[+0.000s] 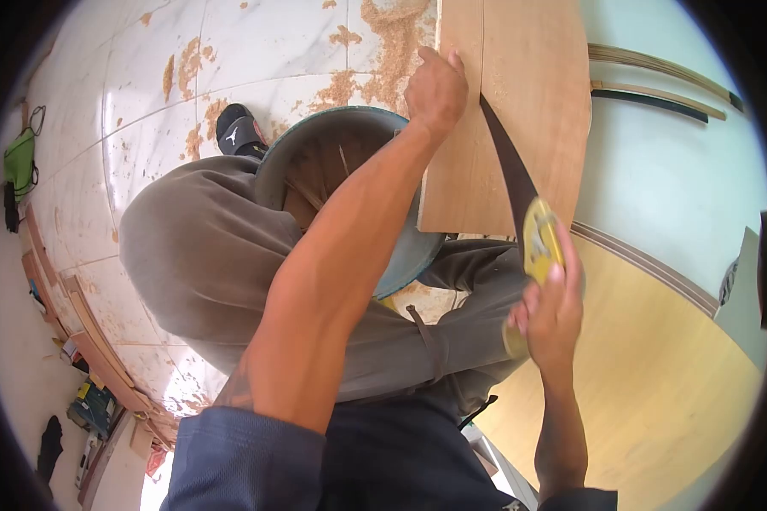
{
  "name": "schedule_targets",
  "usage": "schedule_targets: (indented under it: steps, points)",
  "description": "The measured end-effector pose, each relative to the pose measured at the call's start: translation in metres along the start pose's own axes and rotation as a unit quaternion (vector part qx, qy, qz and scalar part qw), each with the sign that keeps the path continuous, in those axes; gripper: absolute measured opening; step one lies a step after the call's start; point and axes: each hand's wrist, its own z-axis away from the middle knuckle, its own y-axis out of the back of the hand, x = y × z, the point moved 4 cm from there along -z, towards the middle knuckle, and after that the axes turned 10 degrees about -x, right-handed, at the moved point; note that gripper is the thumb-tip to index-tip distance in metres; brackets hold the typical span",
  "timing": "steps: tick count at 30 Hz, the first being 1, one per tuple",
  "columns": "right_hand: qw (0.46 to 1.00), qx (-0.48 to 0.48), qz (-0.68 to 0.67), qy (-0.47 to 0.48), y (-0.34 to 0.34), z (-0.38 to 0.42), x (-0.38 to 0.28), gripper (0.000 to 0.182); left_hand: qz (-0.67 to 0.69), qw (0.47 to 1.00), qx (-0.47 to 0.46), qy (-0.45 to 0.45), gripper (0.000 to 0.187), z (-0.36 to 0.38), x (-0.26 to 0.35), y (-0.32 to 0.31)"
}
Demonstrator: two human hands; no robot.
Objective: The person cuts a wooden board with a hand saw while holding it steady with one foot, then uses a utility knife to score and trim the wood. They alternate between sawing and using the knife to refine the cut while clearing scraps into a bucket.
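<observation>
Sawing plywood board point(520, 128) with our right hand point(550, 311), fingers wrapped tight round yellow saw handle point(541, 243); blade point(503, 157) sits in board's cut. Our left hand point(435, 85) presses flat on board's left edge, fingers spread narrow. Board rests over bucket point(332, 162).

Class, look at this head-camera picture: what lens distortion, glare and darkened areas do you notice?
Head view: a fisheye lens bends the floor tile joints into curves; black vignette fills the corners; glare washes out the floor at lower left; the left hand on the wooden board and the right hand gripping the saw handle look sharp.
</observation>
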Motion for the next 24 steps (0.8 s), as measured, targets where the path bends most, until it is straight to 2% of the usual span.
schedule_targets:
  steps: [3, 4, 5, 6, 8, 9, 12, 14, 16, 19, 21, 22, 23, 24]
  points:
    - [0.998, -0.023, -0.058, -0.011, 0.002, -0.003, 0.005, 0.047, 0.007, 1.000, 0.012, -0.008, 0.053, 0.001, -0.005, 0.001]
    - [0.998, 0.011, -0.049, 0.041, -0.018, -0.045, 0.003, 0.046, 0.009, 1.000, 0.016, -0.012, 0.053, -0.001, -0.005, 0.002]
    - [0.997, 0.009, 0.032, 0.072, -0.023, -0.102, 0.020, 0.045, 0.013, 1.000, 0.015, -0.017, 0.053, 0.003, -0.001, -0.001]
    - [0.993, 0.041, 0.049, 0.097, -0.036, -0.146, 0.011, 0.045, 0.007, 1.000, 0.004, -0.009, 0.053, 0.008, -0.001, -0.007]
    - [0.990, 0.073, 0.077, 0.098, -0.044, -0.187, -0.003, 0.045, -0.013, 1.000, 0.013, -0.006, 0.053, -0.006, -0.003, -0.002]
    - [0.991, 0.059, 0.057, 0.108, -0.047, -0.196, -0.010, 0.045, -0.019, 0.999, 0.024, -0.021, 0.052, -0.016, -0.001, 0.005]
    - [0.994, 0.023, 0.057, 0.092, -0.035, -0.163, -0.001, 0.047, -0.022, 1.000, 0.010, -0.011, 0.049, -0.003, -0.002, -0.002]
    - [0.999, 0.012, 0.022, 0.030, -0.027, -0.090, 0.006, 0.047, -0.013, 0.999, 0.020, -0.023, 0.049, -0.011, 0.002, 0.002]
    - [0.999, -0.003, -0.042, 0.010, -0.007, -0.008, 0.023, 0.047, -0.008, 1.000, 0.012, -0.012, 0.048, 0.000, -0.006, -0.006]
    - [0.998, 0.002, -0.058, -0.002, 0.003, 0.026, 0.022, 0.047, -0.013, 1.000, 0.009, -0.003, 0.049, -0.003, -0.004, 0.000]
    - [0.999, 0.003, -0.033, 0.039, -0.007, -0.001, 0.017, 0.046, -0.013, 1.000, -0.004, 0.006, 0.049, -0.001, 0.000, -0.001]
    - [0.997, -0.002, -0.017, 0.080, -0.021, -0.056, 0.014, 0.045, -0.013, 1.000, -0.003, 0.004, 0.049, -0.001, 0.001, -0.003]
    - [0.997, 0.008, 0.032, 0.076, -0.026, -0.119, 0.021, 0.045, -0.013, 1.000, -0.001, 0.000, 0.049, -0.003, 0.000, -0.004]
    - [0.991, 0.044, 0.060, 0.109, -0.036, -0.163, 0.009, 0.044, -0.017, 1.000, 0.005, -0.003, 0.049, -0.004, 0.000, 0.000]
